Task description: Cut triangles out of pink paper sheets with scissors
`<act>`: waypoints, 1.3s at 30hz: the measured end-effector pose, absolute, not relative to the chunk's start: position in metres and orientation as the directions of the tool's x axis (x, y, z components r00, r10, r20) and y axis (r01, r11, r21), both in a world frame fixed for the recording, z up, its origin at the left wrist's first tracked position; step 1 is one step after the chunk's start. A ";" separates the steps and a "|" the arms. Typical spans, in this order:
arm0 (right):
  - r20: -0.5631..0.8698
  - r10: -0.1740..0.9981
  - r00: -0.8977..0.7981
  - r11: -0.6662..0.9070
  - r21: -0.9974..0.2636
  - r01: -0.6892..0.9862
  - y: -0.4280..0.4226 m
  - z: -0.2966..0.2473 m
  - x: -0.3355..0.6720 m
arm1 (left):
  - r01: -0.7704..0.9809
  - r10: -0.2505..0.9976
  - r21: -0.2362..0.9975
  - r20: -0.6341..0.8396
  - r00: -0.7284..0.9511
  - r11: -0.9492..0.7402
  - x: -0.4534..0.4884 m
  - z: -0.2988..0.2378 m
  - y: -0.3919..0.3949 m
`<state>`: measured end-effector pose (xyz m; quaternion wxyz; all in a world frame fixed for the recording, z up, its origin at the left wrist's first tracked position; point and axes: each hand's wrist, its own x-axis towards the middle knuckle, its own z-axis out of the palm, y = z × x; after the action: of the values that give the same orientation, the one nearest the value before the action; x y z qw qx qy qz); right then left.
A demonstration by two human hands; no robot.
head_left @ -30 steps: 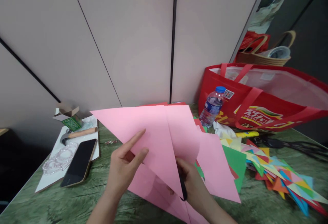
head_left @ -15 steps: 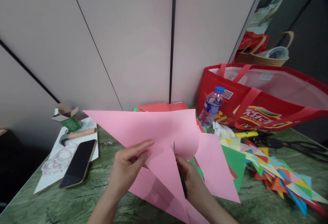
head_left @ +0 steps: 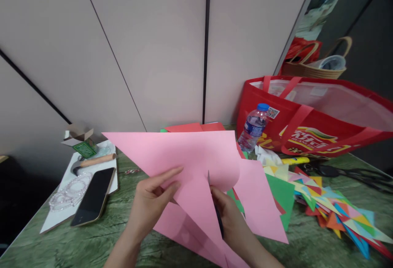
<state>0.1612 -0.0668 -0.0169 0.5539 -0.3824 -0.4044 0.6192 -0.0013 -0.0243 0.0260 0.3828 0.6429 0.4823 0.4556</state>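
Note:
My left hand (head_left: 155, 198) pinches a large sheet of pink paper (head_left: 184, 153) near its left slanting edge, thumb and forefinger on top. Scissors (head_left: 219, 221) with a dark handle are in my right hand (head_left: 231, 215), under the sheet's right part. A short bit of blade sticks up through the cut in the paper, and the flap to the right of the cut curls. The rest of the blades is hidden. Beneath lie more pink sheets (head_left: 260, 206), and green paper (head_left: 284, 198) sticks out at the right.
A phone (head_left: 94, 196), bead strands (head_left: 70, 192) and a wooden-handled sickle (head_left: 95, 161) lie left, beside a small green box (head_left: 84, 145). Right are a water bottle (head_left: 253, 129), a red bag (head_left: 307, 124), coloured paper scraps (head_left: 334, 206) and black scissors (head_left: 353, 174).
Almost nothing differs. The pink sheet's left corner has shifted slightly right, and the curled flap sits a touch further right. Both hands keep their holds.

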 end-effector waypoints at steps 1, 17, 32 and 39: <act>-0.029 0.995 -0.090 -0.061 -0.926 -0.373 -0.067 -0.016 0.161 | 0.276 0.971 0.933 0.206 0.119 -0.232 -0.002 0.026 -0.024; -0.053 0.996 -0.075 -0.077 -0.922 -0.379 -0.067 -0.017 0.161 | 0.269 0.978 0.943 0.167 0.122 -0.194 -0.002 0.023 -0.025; -0.079 0.995 -0.061 -0.097 -0.912 -0.398 -0.067 -0.019 0.160 | 0.250 0.981 0.950 0.165 0.101 -0.186 0.000 0.027 -0.027; -0.072 0.997 -0.032 -0.079 -0.903 -0.422 -0.067 -0.025 0.159 | 0.206 0.986 0.966 0.139 0.097 -0.157 0.002 0.028 -0.027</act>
<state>0.1589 -0.0674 -0.0249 0.5728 -0.3948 -0.3641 0.6192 0.0022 -0.0273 0.0281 0.4247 0.6066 0.4912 0.4587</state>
